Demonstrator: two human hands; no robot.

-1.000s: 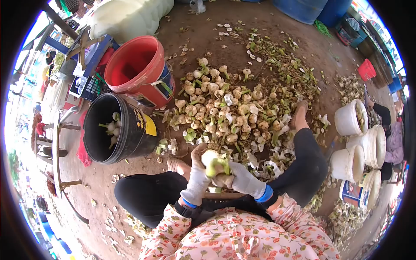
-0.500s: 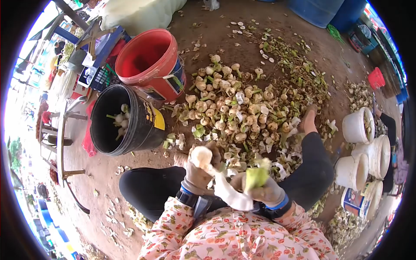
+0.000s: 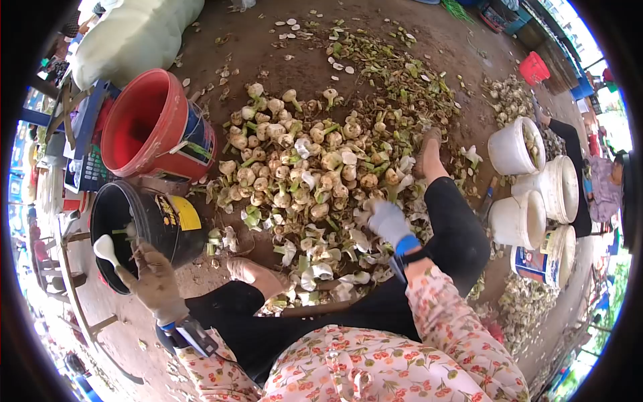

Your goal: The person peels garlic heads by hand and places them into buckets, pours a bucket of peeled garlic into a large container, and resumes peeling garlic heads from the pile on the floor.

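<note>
My left hand [image 3: 155, 280], in a soiled glove, is at the near rim of the black bucket [image 3: 175, 231]. A smooth white bulb with a narrow stem [image 3: 106, 249] tilts out of its grip over the bucket mouth. Some pale bulbs show dimly inside. My right hand [image 3: 388, 222], in a whitish glove, is over the near right side of the heap of garlic-like bulbs [image 3: 295, 161]. Its fingers are slightly blurred but look stretched out and apart, with nothing visible in them. Loose peelings [image 3: 321, 271] lie between my feet.
A red bucket [image 3: 194, 134] stands behind the black one. Trimmed leaves [image 3: 395, 74] spread behind the heap. At right are several white buckets [image 3: 516, 218], a small red bucket [image 3: 534, 68] and another person's dark-clothed leg [image 3: 569, 151]. A metal frame [image 3: 74, 281] stands at left.
My left hand has moved left from my lap to the black bucket with the white bulb. My right hand has moved forward to the heap; the green leafy piece it held is gone from it.
</note>
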